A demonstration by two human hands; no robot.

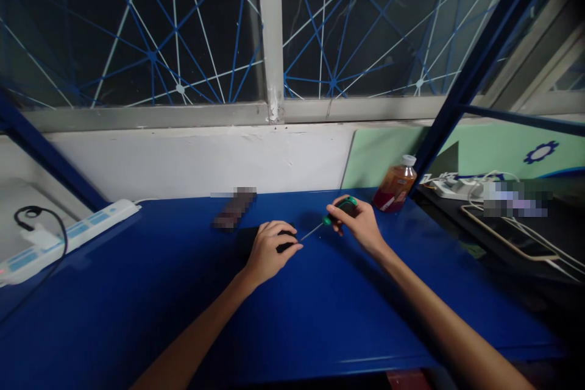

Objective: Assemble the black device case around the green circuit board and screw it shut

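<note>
My right hand [354, 219] is closed around the green and black handle of a screwdriver [327, 219]. Its thin metal shaft points left and down, and the tip ends close to or against a small black object [287, 242]. My left hand [274, 250] grips that black object from above on the blue table [292, 317], fingers curled over it. Most of the object is hidden under the hand or lost in dark shadow, so its kind cannot be made out. Behind my left hand lies a dark, blurred-out oblong item [235, 208].
A bottle of reddish drink [395, 186] with a white cap stands at the back right. At left lies a white power strip [68, 241] with a black cable. A phone [507, 231] and white cables lie on a dark surface at right. Blue frame posts [457, 91] rise at both sides.
</note>
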